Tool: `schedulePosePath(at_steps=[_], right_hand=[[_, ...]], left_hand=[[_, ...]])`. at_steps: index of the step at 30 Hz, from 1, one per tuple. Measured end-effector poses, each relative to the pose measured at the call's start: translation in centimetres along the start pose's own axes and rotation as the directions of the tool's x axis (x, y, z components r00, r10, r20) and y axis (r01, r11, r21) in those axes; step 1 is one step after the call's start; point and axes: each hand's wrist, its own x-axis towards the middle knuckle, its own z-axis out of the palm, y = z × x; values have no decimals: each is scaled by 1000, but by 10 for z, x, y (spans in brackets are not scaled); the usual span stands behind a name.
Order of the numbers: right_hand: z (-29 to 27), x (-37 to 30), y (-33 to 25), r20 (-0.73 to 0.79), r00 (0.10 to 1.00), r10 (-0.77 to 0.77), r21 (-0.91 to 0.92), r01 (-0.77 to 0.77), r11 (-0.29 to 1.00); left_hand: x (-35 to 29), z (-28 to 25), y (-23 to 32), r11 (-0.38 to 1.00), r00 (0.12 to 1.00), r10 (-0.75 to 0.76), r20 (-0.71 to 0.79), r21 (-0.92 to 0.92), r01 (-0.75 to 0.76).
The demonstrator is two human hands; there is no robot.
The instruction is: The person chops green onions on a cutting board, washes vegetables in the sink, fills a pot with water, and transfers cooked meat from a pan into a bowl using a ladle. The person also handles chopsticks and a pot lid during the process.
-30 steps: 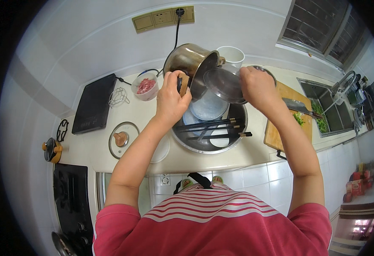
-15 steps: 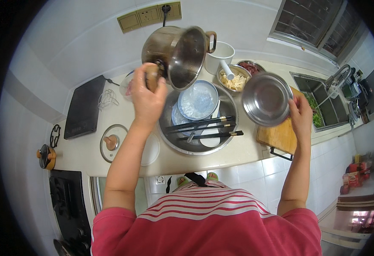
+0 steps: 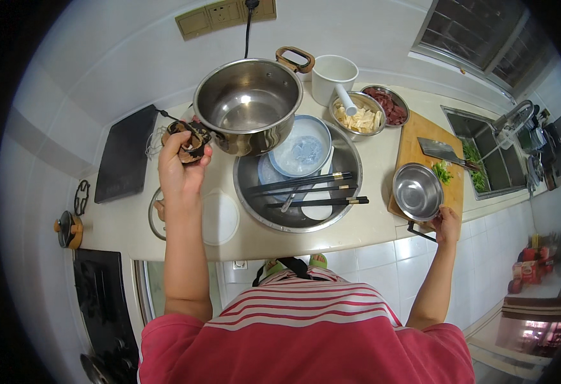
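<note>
- Left grip (image 3: 183, 153): closed round left handle (image 3: 198, 132) of steel pot (image 3: 248, 105); mouth up.
- Right grip (image 3: 447, 225): pinching near rim of steel bowl (image 3: 417, 191), over cutting board (image 3: 415, 142).
- Basin (image 3: 247, 192) between: chopsticks (image 3: 322, 201) inside.

My pot (image 3: 247, 105) is silver, my bowl (image 3: 417, 192) silver too, my shirt (image 3: 306, 345) red, striped with white; chopsticks (image 3: 296, 183) black.

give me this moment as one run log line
left hand: holds pot by handle | right hand: holds metal bowl over cutting board | chopsticks: lying across basin
</note>
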Motion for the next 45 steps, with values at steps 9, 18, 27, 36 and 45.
schedulePosePath(at_steps=[9,18,27,36,45], right_hand=[[141,-93,-80,672,584,-455,-473,812,343],[260,-112,-60,840,500,211,-396,830,-392],[280,-107,-36,835,532,139,-334,693,-639],[273,-109,-34,904,420,82,-309,772,-555],[261,-105,-46,931,357,79,-325,906,-270]], left_hand=[[15,-94,55,974,948,149,-282,-122,-189],[65,-193,101,900,758,390,-523,40,-435],[122,-282,99,879,694,366,-620,-14,-476],[145,-312,87,914,767,260,-587,-108,-392],[107,-252,80,675,110,735,-669,707,-211]])
